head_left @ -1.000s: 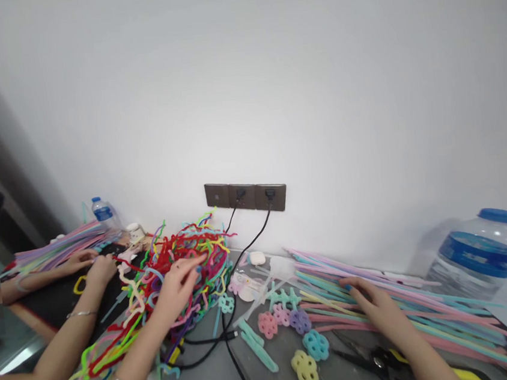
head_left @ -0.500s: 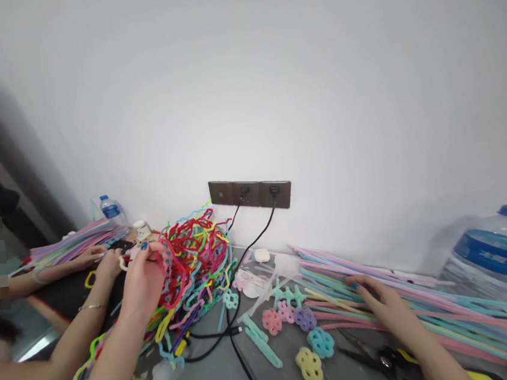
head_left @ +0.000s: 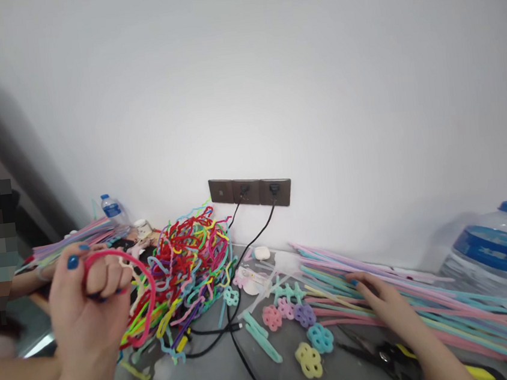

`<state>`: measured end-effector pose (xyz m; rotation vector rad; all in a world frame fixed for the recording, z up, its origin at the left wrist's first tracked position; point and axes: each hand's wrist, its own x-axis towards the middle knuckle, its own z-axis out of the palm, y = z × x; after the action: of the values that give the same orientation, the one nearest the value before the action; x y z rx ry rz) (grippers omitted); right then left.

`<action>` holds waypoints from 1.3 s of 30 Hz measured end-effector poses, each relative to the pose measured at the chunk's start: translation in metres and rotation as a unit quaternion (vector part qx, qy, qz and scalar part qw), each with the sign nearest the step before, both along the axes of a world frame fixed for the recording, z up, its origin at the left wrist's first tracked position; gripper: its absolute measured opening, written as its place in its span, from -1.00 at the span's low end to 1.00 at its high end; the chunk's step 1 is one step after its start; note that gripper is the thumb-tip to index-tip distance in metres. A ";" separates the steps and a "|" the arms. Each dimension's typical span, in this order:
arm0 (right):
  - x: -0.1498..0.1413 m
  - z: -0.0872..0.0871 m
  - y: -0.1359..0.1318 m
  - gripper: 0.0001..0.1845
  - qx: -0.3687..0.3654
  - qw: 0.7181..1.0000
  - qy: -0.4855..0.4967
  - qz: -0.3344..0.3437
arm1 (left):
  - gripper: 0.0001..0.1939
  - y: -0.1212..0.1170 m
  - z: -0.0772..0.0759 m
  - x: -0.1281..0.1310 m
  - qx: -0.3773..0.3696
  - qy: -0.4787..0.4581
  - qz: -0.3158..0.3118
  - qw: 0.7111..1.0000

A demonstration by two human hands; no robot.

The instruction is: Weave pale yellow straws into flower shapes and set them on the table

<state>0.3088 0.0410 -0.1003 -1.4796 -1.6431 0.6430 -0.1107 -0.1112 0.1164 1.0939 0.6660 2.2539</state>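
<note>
My left hand, raised at the left, is closed with thumb and forefinger pinching a bright pink pipe cleaner, which curves down in a loop beside the fist. A tangled heap of bent, multicoloured pipe cleaners lies behind it. On the right, my right hand rests on a bundle of straight pastel pipe cleaners, fingers stretched out and holding nothing. Black-and-yellow scissors lie partly under my right forearm. Small pipe-cleaner flowers, among them a yellow one and a blue one, sit between my hands.
A large water bottle stands at the right by the wall. Black cables run from the wall sockets across the table. At the left sits another person, one forearm showing; a smaller bottle stands beyond.
My left hand has moved left and toward me from the heap, drawing out the pink pipe cleaner. My right hand has stayed on the straight bundle.
</note>
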 end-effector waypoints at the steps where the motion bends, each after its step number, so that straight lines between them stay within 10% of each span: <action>1: 0.000 -0.001 0.000 -0.53 0.002 1.000 -0.001 0.000 | -0.90 -0.003 0.002 0.002 -0.004 0.002 0.009 1.000; 34: -0.001 0.000 0.000 -0.56 0.006 1.000 -0.009 0.001 | -0.85 -0.012 -0.023 0.003 -0.177 0.115 -0.095 0.973; 39: -0.001 0.002 -0.001 -0.56 0.005 1.000 -0.007 0.000 | -0.77 -0.022 -0.031 0.000 -0.276 0.302 -0.165 0.897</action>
<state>0.3081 0.0401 -0.0987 -1.4793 -1.6552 0.6255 -0.1102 -0.1329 0.0856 1.4628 1.1743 1.2925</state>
